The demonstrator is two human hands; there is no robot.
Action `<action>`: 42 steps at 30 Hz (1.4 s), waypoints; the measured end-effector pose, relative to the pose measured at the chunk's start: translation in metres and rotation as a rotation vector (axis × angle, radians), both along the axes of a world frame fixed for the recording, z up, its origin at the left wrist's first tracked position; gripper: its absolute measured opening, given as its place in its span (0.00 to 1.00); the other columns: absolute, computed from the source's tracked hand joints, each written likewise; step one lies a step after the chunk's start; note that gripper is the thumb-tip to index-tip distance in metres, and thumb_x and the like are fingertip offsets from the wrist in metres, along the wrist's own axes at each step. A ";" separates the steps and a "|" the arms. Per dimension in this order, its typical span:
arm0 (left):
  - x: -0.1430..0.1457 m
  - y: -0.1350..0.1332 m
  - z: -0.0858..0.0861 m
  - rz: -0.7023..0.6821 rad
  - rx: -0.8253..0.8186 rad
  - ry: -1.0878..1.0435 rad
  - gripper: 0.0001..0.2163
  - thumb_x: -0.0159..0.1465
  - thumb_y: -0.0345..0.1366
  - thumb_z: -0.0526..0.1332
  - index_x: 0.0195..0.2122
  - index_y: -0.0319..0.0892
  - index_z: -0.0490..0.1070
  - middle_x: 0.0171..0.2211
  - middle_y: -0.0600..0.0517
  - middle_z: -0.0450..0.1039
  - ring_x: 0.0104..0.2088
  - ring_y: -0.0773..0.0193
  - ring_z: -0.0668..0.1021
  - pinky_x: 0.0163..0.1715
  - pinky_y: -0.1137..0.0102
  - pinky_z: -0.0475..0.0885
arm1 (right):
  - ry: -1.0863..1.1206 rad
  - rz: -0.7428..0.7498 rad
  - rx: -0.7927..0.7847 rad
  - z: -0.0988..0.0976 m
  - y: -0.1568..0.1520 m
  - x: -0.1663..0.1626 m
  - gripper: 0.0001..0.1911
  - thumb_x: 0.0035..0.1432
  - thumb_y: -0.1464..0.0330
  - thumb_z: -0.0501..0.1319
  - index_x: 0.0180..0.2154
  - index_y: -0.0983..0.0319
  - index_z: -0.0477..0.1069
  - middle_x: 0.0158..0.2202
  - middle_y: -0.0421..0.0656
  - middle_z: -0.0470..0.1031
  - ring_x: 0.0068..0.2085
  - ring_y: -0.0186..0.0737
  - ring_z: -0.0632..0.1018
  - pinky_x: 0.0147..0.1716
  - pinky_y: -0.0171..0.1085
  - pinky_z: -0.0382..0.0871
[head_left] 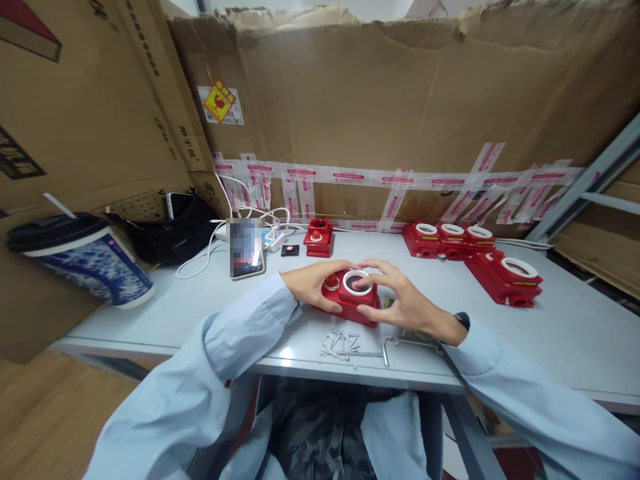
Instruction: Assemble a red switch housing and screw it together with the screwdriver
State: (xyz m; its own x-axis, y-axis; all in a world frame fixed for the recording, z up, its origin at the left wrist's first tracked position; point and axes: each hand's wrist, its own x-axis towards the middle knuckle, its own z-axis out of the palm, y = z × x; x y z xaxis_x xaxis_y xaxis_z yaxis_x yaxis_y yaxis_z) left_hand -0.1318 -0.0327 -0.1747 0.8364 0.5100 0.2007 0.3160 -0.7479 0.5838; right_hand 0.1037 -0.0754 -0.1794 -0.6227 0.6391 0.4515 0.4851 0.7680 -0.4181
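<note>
A red plastic housing (350, 303) with a white ring (357, 283) on top and a small round button at its left end lies on the grey table (200, 300) in front of me. My left hand (315, 283) grips its left end, fingers curled round the body. My right hand (405, 300) holds its right side, with fingertips resting on the white ring. Both sleeves are light blue. A dark watch sits on my right wrist.
Several small screws (343, 341) and a metal tool (385, 352) lie near the front edge. A row of red housings (453, 239) and a larger one (505, 277) stand back right. A phone (246, 248), cables, a small red unit (319, 238), a cup (80, 260) and cardboard walls surround the table.
</note>
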 end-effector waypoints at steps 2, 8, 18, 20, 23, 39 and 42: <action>0.000 0.000 0.001 -0.010 -0.020 0.007 0.36 0.50 0.38 0.70 0.59 0.42 0.58 0.57 0.42 0.64 0.54 0.54 0.71 0.54 0.61 0.65 | -0.001 0.003 -0.030 0.001 0.000 0.000 0.17 0.50 0.65 0.67 0.44 0.57 0.73 0.55 0.50 0.68 0.58 0.50 0.68 0.56 0.54 0.61; 0.000 0.000 0.005 -0.031 -0.041 0.008 0.34 0.51 0.39 0.70 0.58 0.42 0.59 0.55 0.44 0.66 0.54 0.55 0.71 0.54 0.62 0.65 | 0.032 0.023 -0.083 0.003 -0.002 -0.001 0.17 0.52 0.65 0.66 0.45 0.57 0.74 0.50 0.48 0.73 0.53 0.47 0.73 0.53 0.49 0.66; 0.002 0.008 -0.006 -0.055 -0.155 0.046 0.33 0.51 0.39 0.70 0.56 0.42 0.57 0.49 0.46 0.70 0.48 0.58 0.75 0.47 0.65 0.69 | -0.041 0.034 -0.096 0.003 -0.001 0.001 0.17 0.52 0.60 0.66 0.43 0.58 0.72 0.42 0.46 0.76 0.42 0.44 0.76 0.43 0.43 0.69; 0.003 0.008 -0.008 -0.045 -0.142 0.061 0.33 0.51 0.41 0.70 0.55 0.42 0.57 0.49 0.46 0.70 0.47 0.58 0.75 0.46 0.66 0.69 | -0.072 0.050 -0.090 0.004 -0.001 0.002 0.18 0.53 0.58 0.65 0.44 0.58 0.72 0.43 0.46 0.75 0.42 0.45 0.75 0.43 0.43 0.69; 0.002 0.006 -0.008 -0.016 -0.104 0.094 0.33 0.52 0.44 0.69 0.56 0.42 0.56 0.49 0.46 0.70 0.47 0.57 0.74 0.45 0.66 0.69 | -0.093 0.073 -0.102 0.005 0.001 0.003 0.18 0.55 0.58 0.64 0.46 0.57 0.70 0.45 0.46 0.74 0.44 0.45 0.75 0.44 0.43 0.68; 0.021 0.000 -0.007 0.217 0.066 0.197 0.29 0.49 0.58 0.65 0.41 0.42 0.59 0.36 0.48 0.72 0.36 0.55 0.76 0.32 0.69 0.65 | -0.179 0.118 -0.132 -0.002 0.019 0.005 0.20 0.58 0.57 0.61 0.48 0.60 0.66 0.47 0.47 0.72 0.46 0.45 0.74 0.47 0.43 0.67; 0.022 0.000 -0.007 0.268 0.042 0.258 0.29 0.48 0.59 0.65 0.39 0.43 0.59 0.32 0.50 0.72 0.33 0.55 0.76 0.30 0.69 0.64 | -0.168 0.133 -0.143 0.000 0.020 0.005 0.20 0.58 0.56 0.60 0.48 0.60 0.66 0.48 0.47 0.73 0.48 0.45 0.74 0.49 0.43 0.66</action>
